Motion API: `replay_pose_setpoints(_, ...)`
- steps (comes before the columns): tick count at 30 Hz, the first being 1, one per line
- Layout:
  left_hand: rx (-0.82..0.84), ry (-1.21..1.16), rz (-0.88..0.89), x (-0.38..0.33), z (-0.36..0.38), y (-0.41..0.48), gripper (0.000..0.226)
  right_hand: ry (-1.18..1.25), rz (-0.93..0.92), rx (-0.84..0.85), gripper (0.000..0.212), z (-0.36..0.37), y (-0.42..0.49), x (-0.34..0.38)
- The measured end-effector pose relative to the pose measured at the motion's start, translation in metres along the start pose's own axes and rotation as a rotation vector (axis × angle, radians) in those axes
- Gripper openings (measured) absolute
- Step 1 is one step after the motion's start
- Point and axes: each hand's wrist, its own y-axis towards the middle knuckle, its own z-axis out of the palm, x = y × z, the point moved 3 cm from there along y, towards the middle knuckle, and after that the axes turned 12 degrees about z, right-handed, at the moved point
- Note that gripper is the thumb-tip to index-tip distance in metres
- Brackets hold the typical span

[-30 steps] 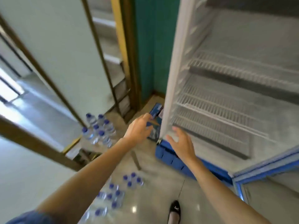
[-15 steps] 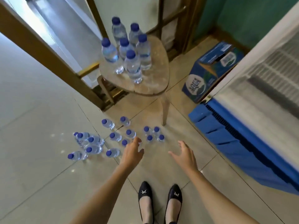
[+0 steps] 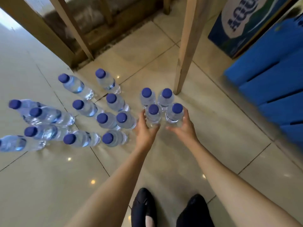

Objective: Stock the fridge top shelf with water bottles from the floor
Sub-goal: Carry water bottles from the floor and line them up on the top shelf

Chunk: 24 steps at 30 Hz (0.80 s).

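Several clear water bottles with blue caps stand on the tiled floor. My left hand (image 3: 145,131) wraps around one bottle (image 3: 153,115) in a tight group of bottles near a wooden table leg. Beside it, a second bottle (image 3: 175,113) sits in the grip of my right hand (image 3: 183,128). Two more bottles (image 3: 147,97) stand just behind these. A larger cluster of bottles (image 3: 85,108) spreads out to the left. Only the blue base of the fridge (image 3: 270,82) shows at the right; its shelves are out of view.
A wooden table leg (image 3: 185,51) stands right behind the held bottles. A blue cardboard box (image 3: 239,27) sits at the upper right. A wooden door frame (image 3: 68,28) runs along the back. My two black shoes (image 3: 168,208) are at the bottom.
My view dropped from the fridge interior to the floor and moved close to the bottles. Both hands went from open above the floor to gripping one bottle each.
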Motion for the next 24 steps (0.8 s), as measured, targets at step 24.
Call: replay_pose_setpoints(24,0.183,-0.139,0.097,-0.203,-0.051,-0.034,0.036,0.242,-0.011,-0.150,0.050,-0.107,-0.120,0.115)
